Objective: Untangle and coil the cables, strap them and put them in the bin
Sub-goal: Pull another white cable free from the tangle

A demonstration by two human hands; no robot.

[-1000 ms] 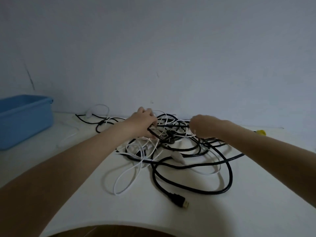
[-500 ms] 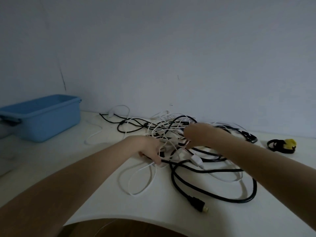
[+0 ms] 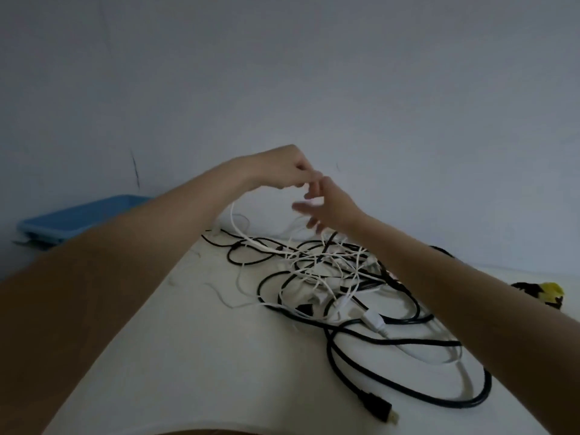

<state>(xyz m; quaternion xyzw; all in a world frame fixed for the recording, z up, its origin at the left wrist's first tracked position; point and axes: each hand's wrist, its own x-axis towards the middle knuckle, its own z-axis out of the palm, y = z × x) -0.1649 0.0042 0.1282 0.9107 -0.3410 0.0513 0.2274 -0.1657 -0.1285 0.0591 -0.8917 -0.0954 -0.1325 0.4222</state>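
A tangle of black and white cables (image 3: 329, 271) lies on the white table (image 3: 194, 356). My left hand (image 3: 282, 166) is raised above the pile with its fingers pinched on a thin white cable (image 3: 233, 221) that runs down into the tangle. My right hand (image 3: 326, 204) hovers just right of the left hand, fingers spread and blurred, touching the left fingertips. A thick black cable loops to the front and ends in a USB plug (image 3: 381, 408). The blue bin (image 3: 72, 221) stands at the far left, partly hidden by my left forearm.
A black and yellow strap roll (image 3: 547, 293) lies at the right edge of the table behind my right forearm. A white plug (image 3: 375, 323) sits in the pile. The grey wall rises right behind the table.
Both hands have risen from the pile into the air. The left hand has lifted a white cable with it. The camera has tilted, so the bin sits further left.
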